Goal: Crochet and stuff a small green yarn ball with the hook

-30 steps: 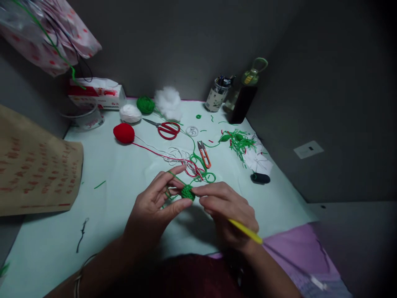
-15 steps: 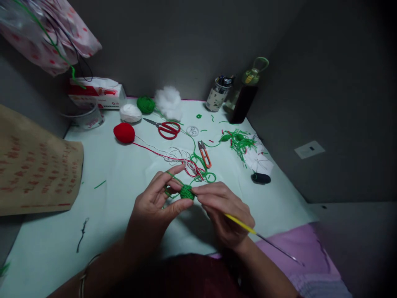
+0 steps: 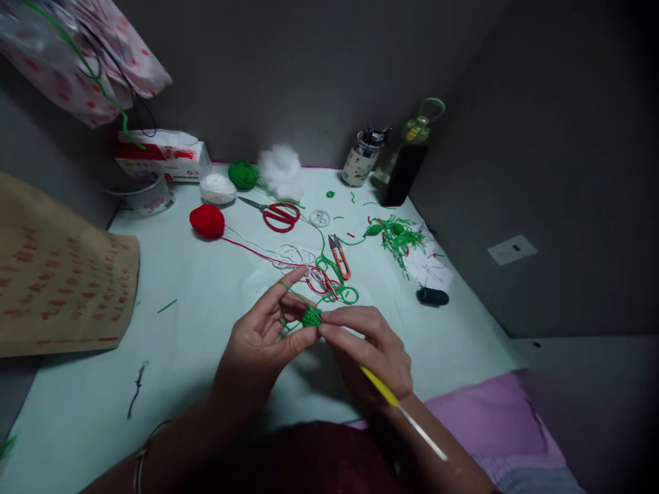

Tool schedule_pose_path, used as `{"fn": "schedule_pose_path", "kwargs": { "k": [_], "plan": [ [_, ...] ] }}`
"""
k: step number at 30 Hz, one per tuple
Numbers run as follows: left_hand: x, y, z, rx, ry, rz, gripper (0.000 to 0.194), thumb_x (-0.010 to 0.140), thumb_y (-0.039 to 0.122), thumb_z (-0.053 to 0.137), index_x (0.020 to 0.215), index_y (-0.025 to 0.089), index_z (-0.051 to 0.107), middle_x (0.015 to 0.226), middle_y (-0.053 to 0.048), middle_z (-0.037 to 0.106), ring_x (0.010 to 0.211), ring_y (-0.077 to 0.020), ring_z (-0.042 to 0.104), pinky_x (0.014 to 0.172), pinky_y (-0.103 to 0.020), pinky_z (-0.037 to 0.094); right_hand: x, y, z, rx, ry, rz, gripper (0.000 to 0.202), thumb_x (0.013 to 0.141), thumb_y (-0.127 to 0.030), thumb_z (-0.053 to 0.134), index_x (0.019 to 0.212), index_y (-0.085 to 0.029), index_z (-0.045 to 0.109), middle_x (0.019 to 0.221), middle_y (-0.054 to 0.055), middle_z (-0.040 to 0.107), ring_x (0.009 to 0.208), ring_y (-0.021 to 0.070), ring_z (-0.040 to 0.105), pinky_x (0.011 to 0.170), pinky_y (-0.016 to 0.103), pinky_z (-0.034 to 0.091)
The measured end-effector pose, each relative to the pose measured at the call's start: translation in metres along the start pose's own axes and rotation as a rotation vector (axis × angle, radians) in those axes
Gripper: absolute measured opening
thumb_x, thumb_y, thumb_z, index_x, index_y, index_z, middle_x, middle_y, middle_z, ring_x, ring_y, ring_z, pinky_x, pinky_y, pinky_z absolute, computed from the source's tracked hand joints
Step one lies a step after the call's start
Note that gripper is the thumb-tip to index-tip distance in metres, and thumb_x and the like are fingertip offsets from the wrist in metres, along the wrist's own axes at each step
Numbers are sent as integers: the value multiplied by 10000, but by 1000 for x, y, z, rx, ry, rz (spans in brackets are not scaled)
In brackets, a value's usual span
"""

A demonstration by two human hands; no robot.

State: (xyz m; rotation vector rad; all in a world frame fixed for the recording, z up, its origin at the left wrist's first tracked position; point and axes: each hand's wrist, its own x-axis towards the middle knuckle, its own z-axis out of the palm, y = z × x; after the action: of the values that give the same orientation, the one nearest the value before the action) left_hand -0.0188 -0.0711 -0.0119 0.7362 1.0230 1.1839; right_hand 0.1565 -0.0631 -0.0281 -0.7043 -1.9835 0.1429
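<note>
Between my hands is a small piece of green crochet work. My left hand pinches its left side between thumb and fingers, with green yarn running over the raised index finger. My right hand grips a crochet hook with a yellow handle, its metal shaft pointing down to the right. The hook's working tip is at the green piece, mostly hidden by my fingers. Just beyond lie tangled green, red and white strands and orange thread snips.
Red-handled scissors, a red yarn ball, a white yarn ball, a green yarn ball and white stuffing lie farther back. A pen cup and bottle stand near the wall. A paper bag is left.
My right hand has turned, so the hook's free end now points more steeply downward. The left index finger is raised a little straighter, and the green piece has shifted slightly.
</note>
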Motion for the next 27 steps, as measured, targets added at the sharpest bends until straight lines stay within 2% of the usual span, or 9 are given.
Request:
{"fn": "schedule_pose_path", "kwargs": {
  "k": [3, 6, 9, 14, 17, 22, 27],
  "plan": [
    [-1, -1, 0, -66, 12, -61, 715, 715, 244, 878, 1383, 209, 626, 925, -6, 629, 896, -159, 610, 870, -279, 515, -3, -2, 0, -188, -25, -87, 413, 915, -53, 632, 1312, -161, 671, 1047, 107, 731, 994, 231, 697, 832, 368, 656],
    [-2, -2, 1, -280, -118, -226, 662, 747, 256, 870, 1369, 227, 648, 927, -4, 618, 842, -131, 605, 800, -239, 509, -4, -4, -3, -227, -14, -185, 416, 872, -33, 687, 1275, -134, 683, 1017, 96, 712, 1004, 225, 683, 851, 338, 664],
    [-2, -3, 0, -433, -241, -317, 616, 762, 251, 865, 1348, 252, 676, 939, -7, 623, 881, -132, 618, 828, -226, 499, -2, -4, -6, -123, -23, -150, 437, 889, -29, 679, 1306, -159, 662, 1031, 85, 717, 1035, 204, 693, 858, 310, 664],
    [1, -5, -3, -461, -272, -275, 601, 738, 191, 872, 1309, 261, 701, 934, 8, 612, 839, -104, 600, 796, -192, 483, -3, 0, -2, 102, 51, 19, 383, 1005, -141, 554, 1352, -272, 650, 1076, 88, 767, 982, 207, 745, 756, 357, 667],
    [2, -5, -4, -403, -247, -234, 667, 714, 218, 880, 1345, 254, 669, 935, 2, 596, 818, -119, 578, 766, -212, 483, -8, 0, 1, 182, 103, 51, 368, 1011, -167, 547, 1342, -278, 664, 1128, 99, 777, 980, 217, 763, 764, 378, 672],
    [2, -6, -2, -322, -161, -173, 755, 676, 200, 890, 1384, 255, 633, 928, 8, 549, 830, -132, 541, 793, -238, 473, -9, -3, -3, 183, 67, 93, 357, 1030, -185, 522, 1349, -277, 654, 1165, 99, 773, 1023, 197, 767, 792, 346, 675],
    [3, -8, -4, -310, -143, -116, 723, 704, 173, 868, 1382, 275, 641, 923, 13, 542, 831, -120, 533, 781, -223, 454, -11, 0, -6, 184, 27, 93, 341, 1037, -199, 512, 1328, -272, 674, 1188, 95, 774, 1009, 189, 773, 767, 318, 666]
  ]
}}
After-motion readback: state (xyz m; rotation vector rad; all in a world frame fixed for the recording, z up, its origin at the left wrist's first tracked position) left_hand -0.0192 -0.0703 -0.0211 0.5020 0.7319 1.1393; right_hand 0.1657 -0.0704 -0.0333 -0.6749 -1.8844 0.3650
